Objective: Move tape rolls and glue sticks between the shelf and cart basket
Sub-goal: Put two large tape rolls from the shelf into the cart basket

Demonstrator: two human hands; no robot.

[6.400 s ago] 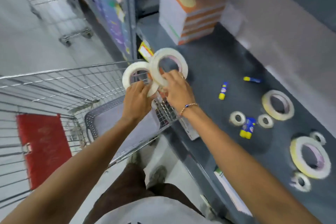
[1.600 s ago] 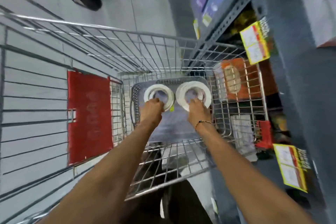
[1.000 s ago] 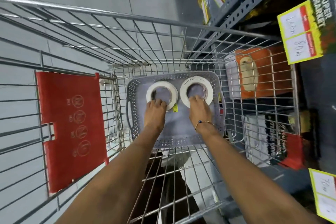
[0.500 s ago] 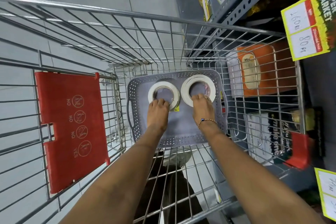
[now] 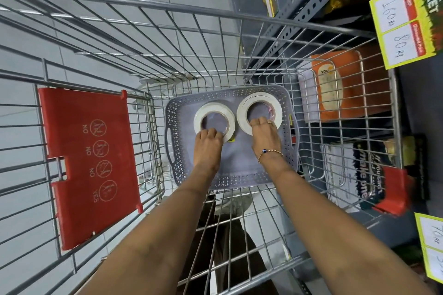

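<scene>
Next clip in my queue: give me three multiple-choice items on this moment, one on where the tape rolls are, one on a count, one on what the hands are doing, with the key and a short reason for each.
1. Where do the two tape rolls lie?
A. On the shelf
B. In the grey basket inside the cart
C. On the red cart flap

2. How many tape rolls are in the basket?
A. One
B. Two
C. Four

3. What are the hands doing?
A. Each holds the near rim of a roll
B. Both hang idle above the cart
C. Both hold the cart's push bar

Key:
1 B: the left tape roll and the right tape roll sit on the floor of the grey basket, within the wire cart.
2 B: only those two rings show there.
3 A: the left hand has fingers curled over one roll's near edge, the right hand over the other's.
</scene>
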